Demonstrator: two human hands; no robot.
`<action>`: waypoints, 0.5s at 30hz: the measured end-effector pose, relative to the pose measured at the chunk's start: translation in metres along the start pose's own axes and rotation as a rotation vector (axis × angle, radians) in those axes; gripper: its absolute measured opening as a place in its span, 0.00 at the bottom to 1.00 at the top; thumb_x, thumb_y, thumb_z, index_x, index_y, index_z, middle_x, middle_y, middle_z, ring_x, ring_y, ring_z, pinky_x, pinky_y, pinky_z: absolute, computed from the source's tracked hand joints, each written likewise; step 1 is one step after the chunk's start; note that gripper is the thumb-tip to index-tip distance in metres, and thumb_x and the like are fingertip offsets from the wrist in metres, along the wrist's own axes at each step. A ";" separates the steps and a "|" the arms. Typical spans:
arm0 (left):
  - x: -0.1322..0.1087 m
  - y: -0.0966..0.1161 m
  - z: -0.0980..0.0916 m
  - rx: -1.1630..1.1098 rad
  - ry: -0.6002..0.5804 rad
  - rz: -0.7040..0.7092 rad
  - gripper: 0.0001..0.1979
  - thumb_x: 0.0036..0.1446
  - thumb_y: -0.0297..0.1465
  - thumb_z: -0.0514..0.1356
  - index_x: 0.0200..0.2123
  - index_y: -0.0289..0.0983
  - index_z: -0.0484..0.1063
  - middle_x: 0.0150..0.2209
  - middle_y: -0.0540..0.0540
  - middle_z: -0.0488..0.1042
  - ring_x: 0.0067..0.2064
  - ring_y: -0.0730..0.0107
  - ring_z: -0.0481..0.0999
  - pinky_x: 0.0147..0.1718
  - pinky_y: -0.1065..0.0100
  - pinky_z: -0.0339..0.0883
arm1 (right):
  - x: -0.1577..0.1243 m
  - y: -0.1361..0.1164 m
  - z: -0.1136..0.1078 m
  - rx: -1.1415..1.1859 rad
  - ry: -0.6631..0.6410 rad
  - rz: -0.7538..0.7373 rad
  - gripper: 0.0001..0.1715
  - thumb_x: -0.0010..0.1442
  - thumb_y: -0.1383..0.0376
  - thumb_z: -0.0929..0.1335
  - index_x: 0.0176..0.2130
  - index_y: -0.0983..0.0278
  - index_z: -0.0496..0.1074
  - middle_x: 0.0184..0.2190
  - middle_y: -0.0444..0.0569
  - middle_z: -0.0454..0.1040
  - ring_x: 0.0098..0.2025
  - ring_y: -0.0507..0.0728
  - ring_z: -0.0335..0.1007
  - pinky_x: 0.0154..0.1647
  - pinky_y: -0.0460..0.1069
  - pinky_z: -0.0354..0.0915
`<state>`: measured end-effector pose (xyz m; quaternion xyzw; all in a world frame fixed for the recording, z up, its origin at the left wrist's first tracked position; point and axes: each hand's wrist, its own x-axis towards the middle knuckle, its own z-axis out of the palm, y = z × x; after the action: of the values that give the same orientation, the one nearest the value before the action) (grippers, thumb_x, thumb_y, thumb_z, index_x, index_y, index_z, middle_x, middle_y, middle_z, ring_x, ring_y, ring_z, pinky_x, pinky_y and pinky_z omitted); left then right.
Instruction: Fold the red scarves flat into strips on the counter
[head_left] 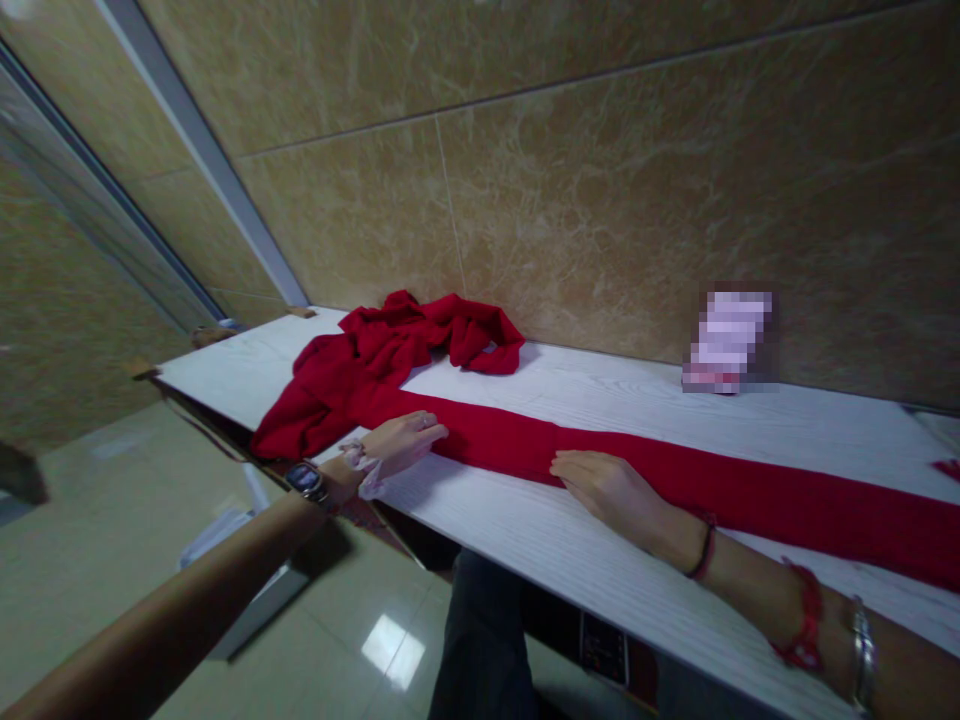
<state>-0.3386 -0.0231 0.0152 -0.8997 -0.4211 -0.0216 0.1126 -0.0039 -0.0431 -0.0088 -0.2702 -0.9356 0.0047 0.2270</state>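
Observation:
A long strip of red fabric [735,490] lies flat along the white tabletop [630,390], running off past the right edge of view. Its left end joins a crumpled heap of the same red cloth [330,380]. My left hand [405,440], with a watch and a scrunchie at the wrist, rests palm down on the strip near the heap, fingers stretched out. Further right, my right hand [607,490] lies flat over the strip's near edge, its fingertips on the cloth. Neither hand pinches the fabric.
A tiled wall [570,220] rises along the table's far side, with a blurred-out upright object [727,340] leaning there. Below the front edge are my leg [484,640], a dark control panel [604,648] and a pale box [255,600] on the floor.

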 end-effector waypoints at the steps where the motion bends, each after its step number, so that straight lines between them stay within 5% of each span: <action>1: 0.001 0.001 -0.005 0.040 0.006 0.027 0.11 0.56 0.24 0.47 0.34 0.36 0.70 0.32 0.43 0.71 0.32 0.68 0.68 0.31 0.70 0.61 | 0.000 0.001 0.000 0.016 0.013 0.028 0.16 0.59 0.74 0.60 0.42 0.69 0.73 0.41 0.55 0.76 0.45 0.56 0.72 0.48 0.52 0.68; 5: 0.005 0.005 -0.019 0.178 0.014 0.095 0.11 0.57 0.25 0.47 0.31 0.36 0.69 0.31 0.43 0.70 0.32 0.66 0.67 0.34 0.67 0.61 | 0.002 0.002 0.000 0.096 0.056 0.081 0.16 0.61 0.72 0.58 0.44 0.69 0.71 0.45 0.55 0.74 0.48 0.55 0.70 0.50 0.52 0.67; 11: 0.004 0.009 -0.017 0.200 -0.099 0.091 0.11 0.54 0.22 0.48 0.33 0.37 0.69 0.31 0.46 0.70 0.31 0.71 0.68 0.30 0.72 0.61 | 0.000 0.005 0.003 -0.014 -0.154 -0.032 0.16 0.59 0.74 0.60 0.46 0.70 0.70 0.50 0.58 0.70 0.56 0.60 0.62 0.56 0.57 0.60; 15: 0.010 0.009 -0.021 0.273 -0.199 0.133 0.12 0.55 0.21 0.49 0.35 0.38 0.71 0.32 0.46 0.70 0.32 0.70 0.69 0.32 0.71 0.61 | 0.001 0.003 0.001 -0.043 -0.174 -0.033 0.17 0.59 0.74 0.60 0.47 0.72 0.70 0.50 0.60 0.70 0.56 0.60 0.61 0.56 0.57 0.59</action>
<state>-0.3242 -0.0259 0.0357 -0.8996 -0.3689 0.1325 0.1925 -0.0036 -0.0399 -0.0096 -0.2580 -0.9560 0.0043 0.1393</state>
